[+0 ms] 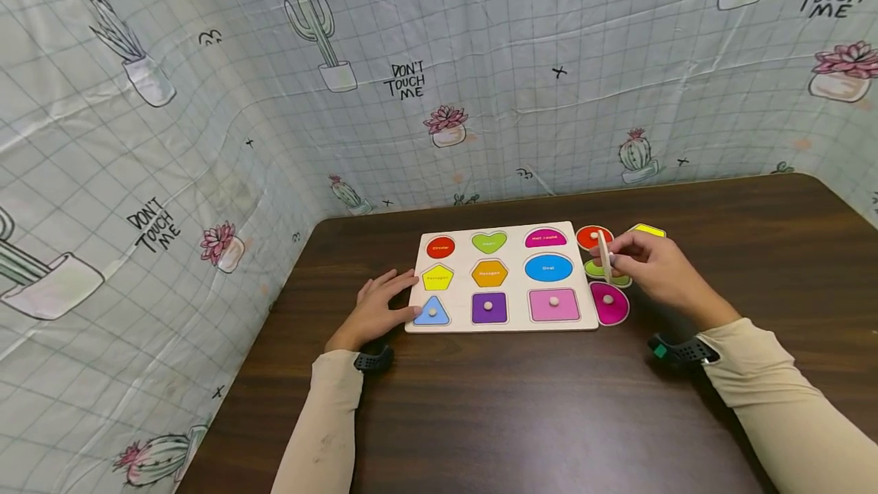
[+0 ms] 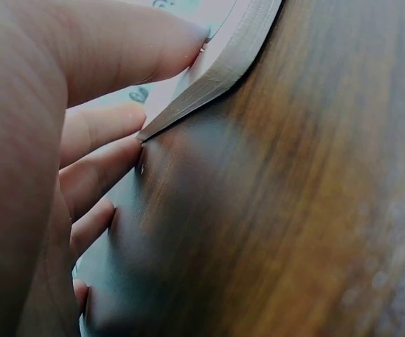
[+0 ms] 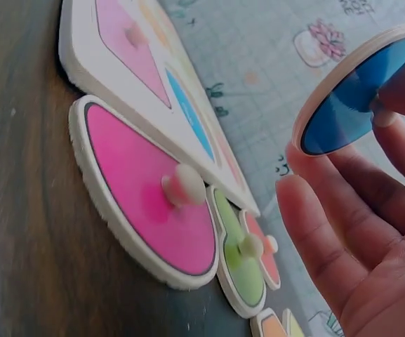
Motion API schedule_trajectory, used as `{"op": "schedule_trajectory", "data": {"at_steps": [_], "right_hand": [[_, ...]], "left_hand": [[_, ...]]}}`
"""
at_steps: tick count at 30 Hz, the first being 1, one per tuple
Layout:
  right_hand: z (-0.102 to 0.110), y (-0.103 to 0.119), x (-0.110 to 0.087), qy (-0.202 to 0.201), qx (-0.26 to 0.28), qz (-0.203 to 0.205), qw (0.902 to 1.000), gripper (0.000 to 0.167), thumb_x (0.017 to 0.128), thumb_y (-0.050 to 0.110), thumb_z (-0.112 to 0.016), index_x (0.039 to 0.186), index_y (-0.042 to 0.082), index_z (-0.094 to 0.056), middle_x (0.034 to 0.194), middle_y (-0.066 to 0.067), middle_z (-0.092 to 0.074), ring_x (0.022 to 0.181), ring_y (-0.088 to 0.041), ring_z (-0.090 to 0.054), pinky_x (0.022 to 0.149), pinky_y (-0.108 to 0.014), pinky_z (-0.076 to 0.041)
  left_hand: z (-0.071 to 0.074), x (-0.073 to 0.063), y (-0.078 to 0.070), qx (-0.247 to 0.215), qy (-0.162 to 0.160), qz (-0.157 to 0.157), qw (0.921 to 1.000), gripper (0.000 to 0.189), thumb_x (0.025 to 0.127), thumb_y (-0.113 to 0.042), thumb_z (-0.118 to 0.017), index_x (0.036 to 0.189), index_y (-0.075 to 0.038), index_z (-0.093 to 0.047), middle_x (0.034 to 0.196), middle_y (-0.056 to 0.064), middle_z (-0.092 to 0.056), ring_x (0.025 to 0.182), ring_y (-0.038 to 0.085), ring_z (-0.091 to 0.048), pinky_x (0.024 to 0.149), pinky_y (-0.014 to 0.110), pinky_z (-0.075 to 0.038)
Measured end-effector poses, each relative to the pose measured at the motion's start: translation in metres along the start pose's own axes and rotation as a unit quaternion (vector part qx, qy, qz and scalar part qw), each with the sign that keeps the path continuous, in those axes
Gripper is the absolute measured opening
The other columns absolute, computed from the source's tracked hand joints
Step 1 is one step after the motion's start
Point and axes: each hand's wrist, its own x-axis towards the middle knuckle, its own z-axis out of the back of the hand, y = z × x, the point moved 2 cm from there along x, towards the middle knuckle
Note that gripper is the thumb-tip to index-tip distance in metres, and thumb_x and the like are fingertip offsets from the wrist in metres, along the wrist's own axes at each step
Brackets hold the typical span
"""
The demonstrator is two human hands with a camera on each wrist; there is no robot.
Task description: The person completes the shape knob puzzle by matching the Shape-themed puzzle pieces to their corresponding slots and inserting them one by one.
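A white wooden shape puzzle board (image 1: 517, 282) lies flat on the table. My left hand (image 1: 376, 308) rests at its left edge, fingers spread, thumb (image 2: 139, 45) on the near left corner by the blue triangle piece (image 1: 431, 313). Over the board's right side, my right hand (image 1: 648, 259) pinches the knob of a blue oval puzzle piece (image 3: 342, 102), held tilted on edge in the air. Below it lie a green heart piece (image 1: 594, 271), a red round piece (image 1: 590, 238) and a magenta half-round piece (image 3: 132, 186).
Knobbed purple square (image 1: 488, 314) and pink rectangle (image 1: 542, 309) pieces sit in the board's near row. Its other shapes show printed labels without knobs. Beyond the right hand lie a yellow piece (image 1: 648, 230) and an orange piece (image 3: 272, 326). A patterned cloth (image 1: 521, 97) hangs behind the table.
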Motion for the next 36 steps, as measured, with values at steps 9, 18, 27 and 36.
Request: {"op": "schedule_trajectory", "data": {"at_steps": [9, 18, 27, 36], "right_hand": [[-0.001, 0.001, 0.007, -0.031, 0.026, -0.031, 0.9987, 0.021, 0.101, 0.006, -0.053, 0.113, -0.011, -0.058, 0.107, -0.026, -0.063, 0.077, -0.006, -0.070, 0.074, -0.021, -0.057], [-0.015, 0.008, 0.023, -0.016, 0.066, -0.034, 0.9971, 0.024, 0.101, 0.010, -0.057, 0.115, -0.010, -0.057, 0.116, -0.032, -0.065, 0.085, -0.009, -0.072, 0.079, -0.028, -0.058], [-0.021, 0.013, 0.030, 0.007, 0.054, -0.056, 0.9970, 0.026, 0.102, 0.011, -0.056, 0.118, -0.010, -0.055, 0.118, -0.030, -0.063, 0.090, -0.026, -0.072, 0.080, -0.027, -0.057], [-0.025, 0.014, 0.040, 0.009, 0.026, -0.066, 0.9975, 0.028, 0.103, 0.019, -0.056, 0.119, -0.004, -0.057, 0.112, -0.023, -0.063, 0.094, -0.032, -0.067, 0.080, -0.032, -0.059]], "left_hand": [[0.000, 0.001, 0.001, 0.005, 0.000, 0.004, 1.0000, 0.065, 0.092, -0.037, -0.067, 0.150, -0.016, -0.049, 0.159, -0.001, -0.038, 0.150, 0.029, -0.021, 0.119, 0.058, 0.000], [-0.001, 0.002, 0.004, 0.011, 0.001, 0.003, 0.9999, 0.065, 0.092, -0.038, -0.067, 0.151, -0.016, -0.049, 0.159, -0.001, -0.038, 0.150, 0.029, -0.021, 0.119, 0.058, -0.001], [-0.001, 0.002, -0.001, 0.009, -0.003, -0.002, 1.0000, 0.064, 0.092, -0.038, -0.067, 0.150, -0.017, -0.050, 0.158, -0.001, -0.040, 0.150, 0.029, -0.022, 0.118, 0.058, -0.001], [-0.002, 0.002, 0.002, 0.016, -0.005, 0.007, 0.9998, 0.065, 0.091, -0.038, -0.066, 0.150, -0.017, -0.050, 0.158, -0.001, -0.040, 0.150, 0.028, -0.021, 0.119, 0.058, -0.001]]}}
